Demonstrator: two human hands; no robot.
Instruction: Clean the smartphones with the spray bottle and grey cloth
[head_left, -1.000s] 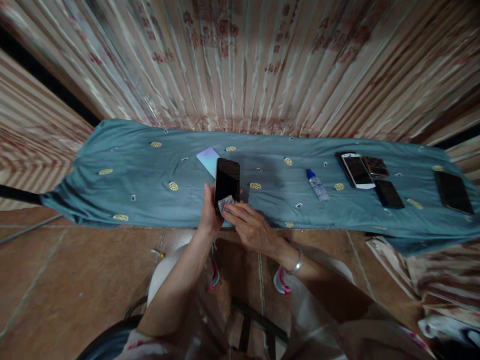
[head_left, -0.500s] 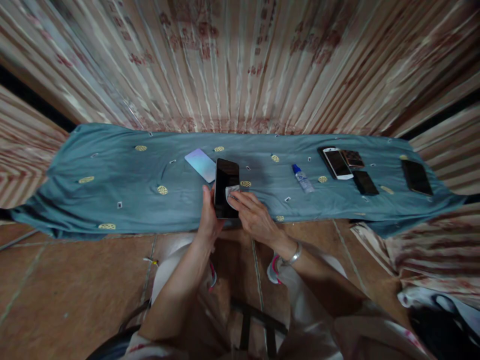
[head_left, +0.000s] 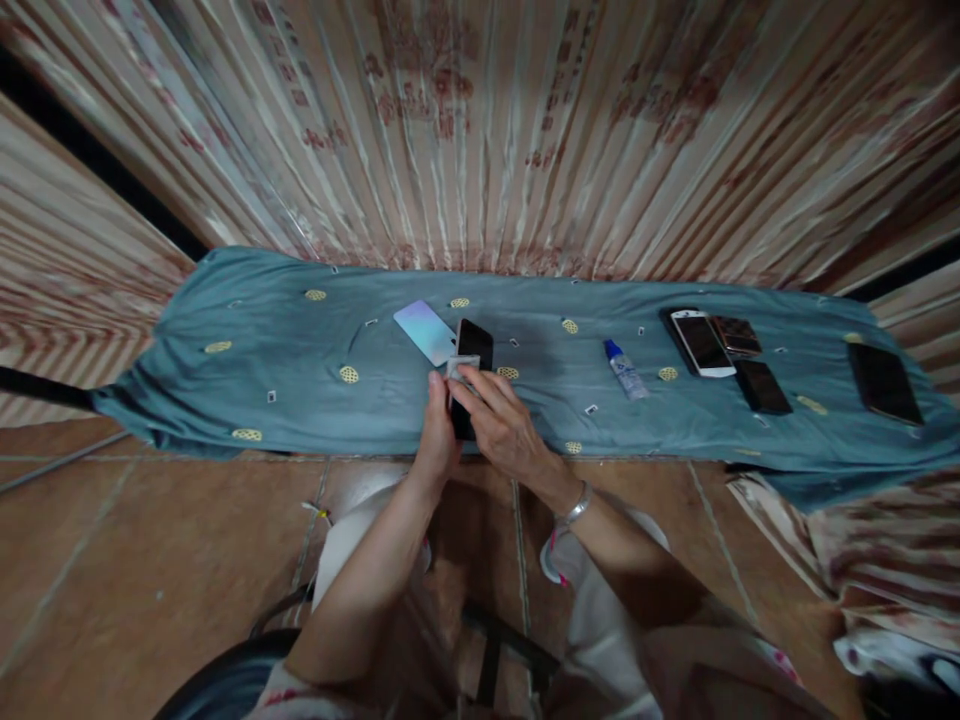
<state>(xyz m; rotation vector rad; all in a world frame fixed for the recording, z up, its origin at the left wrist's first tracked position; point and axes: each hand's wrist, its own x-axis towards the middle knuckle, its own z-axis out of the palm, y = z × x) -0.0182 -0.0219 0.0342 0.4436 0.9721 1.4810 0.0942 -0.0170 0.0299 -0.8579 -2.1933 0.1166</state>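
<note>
A black smartphone (head_left: 477,342) is gripped along its left side by my left hand (head_left: 437,430), held over the near edge of the covered surface. With its fingers, my right hand (head_left: 506,420) presses a small pale grey cloth (head_left: 461,364) against the phone's dark screen. My right hand and the cloth hide much of the lower screen. Just beyond the held phone, a lilac-blue phone (head_left: 425,332) lies face down on the sheet. A clear bottle with a blue cap (head_left: 625,370) lies farther right.
A teal patterned sheet (head_left: 300,405) covers the long surface. On the right rest a white-framed phone (head_left: 701,343), a brownish shiny phone (head_left: 737,335), a small black phone (head_left: 763,387) and a larger dark device (head_left: 886,383). Striped curtains (head_left: 480,130) hang behind.
My right hand has slid the cloth up the screen towards the phone's upper left. The held phone looks turned slightly. The whole view has shifted a little.
</note>
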